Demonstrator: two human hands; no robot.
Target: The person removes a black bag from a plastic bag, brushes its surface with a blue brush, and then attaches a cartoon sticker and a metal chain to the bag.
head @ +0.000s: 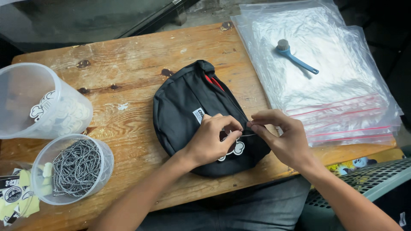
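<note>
A black fabric pouch [188, 111] lies flat near the middle of a worn wooden table [128, 72], close to the near edge, with a red lining showing at its top opening and a small white label on its face. The left hand [209, 139] rests on the pouch, its fingers curled and pinching at a white tag on a short cord by the zipper line. The right hand [280, 137] meets it from the other side, thumb and forefinger pinched on the same thin cord [249, 134], the other fingers loosely bent.

To the left, near the table's front corner, a clear plastic tub [77, 169] holds a heap of black-and-white cords. Behind it a larger translucent tub [38, 100] lies on its side with white cut-out tags inside. Small printed cards [15, 199] sit at the far left edge.

To the right, a stack of clear zip bags [334, 85] with red seal strips overhangs the table's edge, and a blue-handled brush [295, 55] lies on top of them.

The tabletop is scuffed pale wood with dark knots and stains. Beyond it is a grey concrete floor; a grey slatted plastic crate [368, 179] stands at lower right, beside the person's lap.
</note>
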